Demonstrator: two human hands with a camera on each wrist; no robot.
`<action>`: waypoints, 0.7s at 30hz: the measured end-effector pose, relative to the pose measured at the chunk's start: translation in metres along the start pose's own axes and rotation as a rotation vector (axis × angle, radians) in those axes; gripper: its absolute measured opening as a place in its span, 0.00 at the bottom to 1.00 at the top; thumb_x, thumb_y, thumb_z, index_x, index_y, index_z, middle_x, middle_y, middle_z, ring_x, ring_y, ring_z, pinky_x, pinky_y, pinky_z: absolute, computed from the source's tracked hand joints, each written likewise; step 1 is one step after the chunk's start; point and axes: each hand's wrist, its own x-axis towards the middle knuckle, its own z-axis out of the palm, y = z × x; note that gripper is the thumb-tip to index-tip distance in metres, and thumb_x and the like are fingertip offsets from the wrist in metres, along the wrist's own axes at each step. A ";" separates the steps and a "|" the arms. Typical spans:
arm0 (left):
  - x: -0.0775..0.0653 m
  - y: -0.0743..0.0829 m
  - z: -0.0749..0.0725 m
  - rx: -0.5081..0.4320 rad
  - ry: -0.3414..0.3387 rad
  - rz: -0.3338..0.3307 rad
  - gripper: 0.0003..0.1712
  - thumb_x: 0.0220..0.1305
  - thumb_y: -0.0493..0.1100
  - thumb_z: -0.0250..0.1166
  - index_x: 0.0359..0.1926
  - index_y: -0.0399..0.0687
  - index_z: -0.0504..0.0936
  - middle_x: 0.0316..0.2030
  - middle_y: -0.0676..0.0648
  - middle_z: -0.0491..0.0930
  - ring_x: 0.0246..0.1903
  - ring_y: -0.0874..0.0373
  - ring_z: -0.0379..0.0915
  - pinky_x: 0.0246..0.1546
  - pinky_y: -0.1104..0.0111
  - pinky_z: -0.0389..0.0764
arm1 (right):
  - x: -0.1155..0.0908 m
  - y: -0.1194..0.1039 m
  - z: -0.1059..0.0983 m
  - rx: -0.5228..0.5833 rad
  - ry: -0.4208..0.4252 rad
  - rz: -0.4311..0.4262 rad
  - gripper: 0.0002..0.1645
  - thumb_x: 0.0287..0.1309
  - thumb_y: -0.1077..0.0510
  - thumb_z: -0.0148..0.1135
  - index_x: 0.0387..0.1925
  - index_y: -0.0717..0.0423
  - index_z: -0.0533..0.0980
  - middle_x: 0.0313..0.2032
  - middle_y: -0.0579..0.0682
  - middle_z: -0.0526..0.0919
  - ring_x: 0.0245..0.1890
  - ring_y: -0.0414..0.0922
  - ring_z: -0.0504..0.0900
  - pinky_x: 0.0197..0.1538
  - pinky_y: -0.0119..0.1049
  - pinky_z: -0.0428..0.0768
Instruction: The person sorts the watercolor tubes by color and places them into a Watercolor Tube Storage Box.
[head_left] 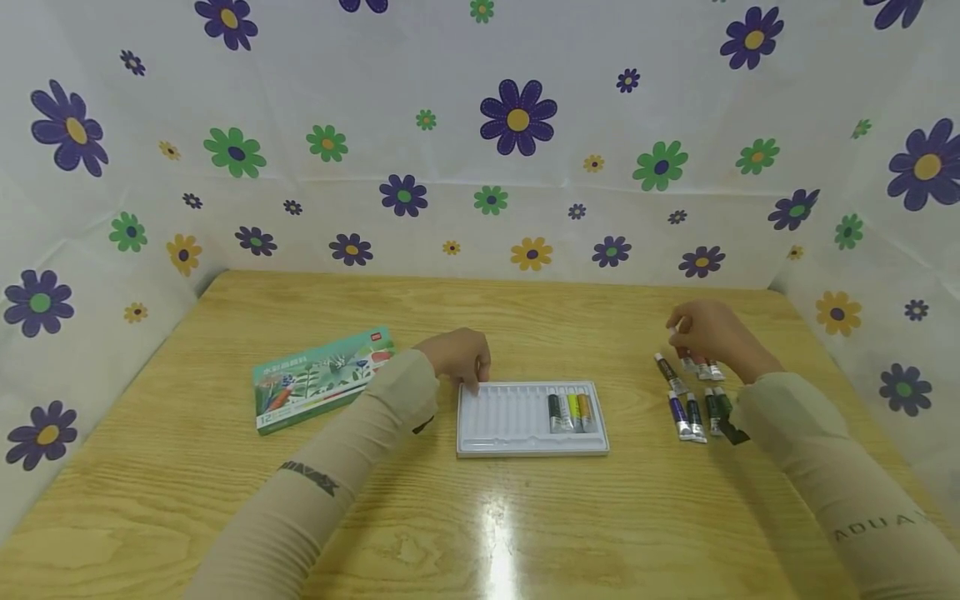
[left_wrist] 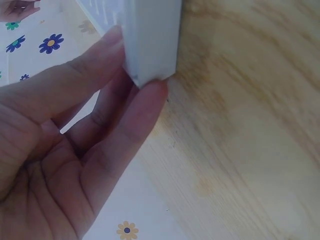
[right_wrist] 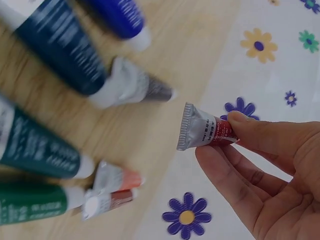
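My left hand [head_left: 459, 354] pinches the back-left corner of a white slotted tray [head_left: 495, 417]. In the left wrist view, thumb and fingers hold the edge of that tray [left_wrist: 152, 40]. Several paint tubes [head_left: 574, 412] lie in its right-hand slots: dark, whitish, yellow and orange-brown. Over at the right, my right hand [head_left: 708, 333] holds a small silver paint tube with a red band [right_wrist: 207, 132] between thumb and fingers, raised off the table. Below it lie loose tubes, among them a purple one [head_left: 679, 417], a black one [head_left: 670, 372] and a green one [right_wrist: 35, 202].
A teal illustrated paint box [head_left: 322, 379] lies at an angle left of the tray, partly behind my left forearm. Everything rests on a wood-grain table [head_left: 420, 533]. A white flower-patterned cloth [head_left: 405, 108] hangs along the back and sides.
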 end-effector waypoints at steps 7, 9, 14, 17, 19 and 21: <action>0.005 -0.004 0.002 -0.006 0.001 -0.002 0.05 0.50 0.33 0.71 0.27 0.45 0.83 0.32 0.46 0.84 0.24 0.58 0.79 0.31 0.70 0.80 | -0.006 -0.023 -0.001 -0.023 0.048 -0.057 0.15 0.58 0.64 0.59 0.45 0.70 0.75 0.31 0.59 0.85 0.27 0.45 0.83 0.35 0.42 0.82; 0.006 -0.005 0.002 -0.010 0.000 -0.002 0.05 0.50 0.33 0.71 0.27 0.45 0.83 0.31 0.47 0.84 0.24 0.58 0.79 0.31 0.70 0.80 | -0.008 -0.031 -0.001 -0.015 0.058 -0.074 0.15 0.57 0.65 0.59 0.45 0.69 0.75 0.32 0.60 0.85 0.28 0.46 0.84 0.35 0.42 0.82; 0.009 -0.006 0.003 -0.020 -0.004 0.005 0.05 0.50 0.33 0.70 0.27 0.45 0.83 0.31 0.46 0.83 0.24 0.58 0.78 0.30 0.70 0.80 | -0.012 -0.046 0.000 -0.017 0.080 -0.107 0.14 0.57 0.65 0.60 0.44 0.68 0.76 0.34 0.61 0.85 0.29 0.45 0.84 0.37 0.44 0.82; 0.010 -0.007 0.003 -0.014 -0.003 0.009 0.05 0.50 0.33 0.70 0.27 0.45 0.83 0.31 0.47 0.83 0.24 0.58 0.78 0.29 0.70 0.80 | -0.017 -0.053 -0.002 -0.016 0.097 -0.123 0.14 0.58 0.64 0.60 0.45 0.66 0.76 0.34 0.60 0.85 0.29 0.44 0.84 0.40 0.45 0.82; 0.010 -0.007 0.003 -0.010 -0.003 0.011 0.05 0.50 0.33 0.70 0.27 0.45 0.83 0.31 0.47 0.83 0.24 0.58 0.78 0.29 0.70 0.80 | -0.021 -0.059 -0.005 -0.002 0.112 -0.142 0.14 0.58 0.64 0.61 0.46 0.65 0.77 0.35 0.59 0.85 0.30 0.45 0.84 0.42 0.47 0.81; 0.009 -0.007 0.003 -0.005 -0.002 0.011 0.05 0.50 0.33 0.71 0.26 0.46 0.82 0.31 0.47 0.83 0.24 0.59 0.77 0.29 0.71 0.80 | -0.026 -0.065 -0.007 0.008 0.128 -0.162 0.14 0.58 0.63 0.61 0.46 0.64 0.77 0.36 0.58 0.85 0.33 0.46 0.84 0.44 0.49 0.80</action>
